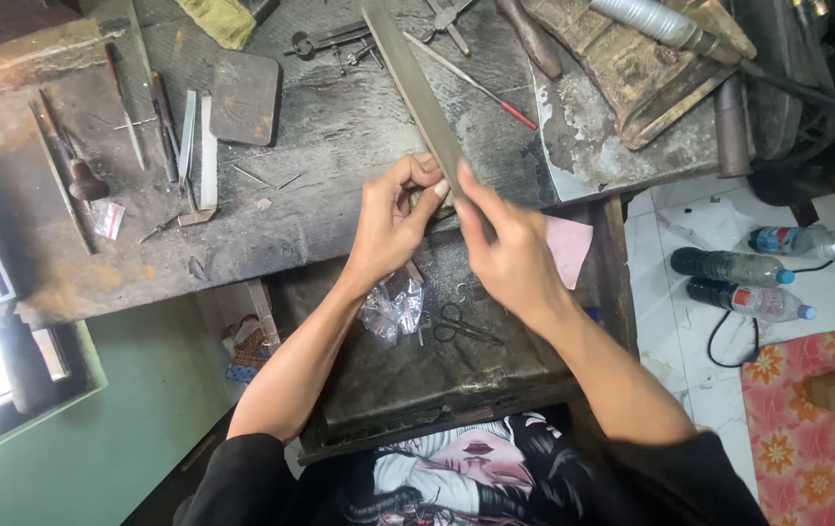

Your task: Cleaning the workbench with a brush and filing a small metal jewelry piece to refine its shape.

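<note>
Printed shirt (466, 468): black, nearest the lens, below both forearms.
Right hand (505, 248): fingers clenched round the near end of a long flat file (417, 88); the blade runs up and away from the fingertips across the bench.
Left hand (393, 214): fingertips pinched on a small workpiece (434, 198), pressed against the underside of the file just beside the right fingertips; its shape cannot be told.
Below the fingers: dark tray (378, 380) holding a crumpled clear bag (393, 307) and small scissors (461, 326).
Right of the fingers: pink paper scrap (573, 248), partly behind the right hand.
Left of the fingers: workbench (320, 185), grey and worn; a flat dark metal plate (245, 97); a row of slim hand tools (174, 136).
Above the fingers: red-tipped probe (481, 90) and a worn wooden block (631, 68).
Far right: plastic bottles (743, 282) on white floor, beside a red flowered mat (816, 429).
</note>
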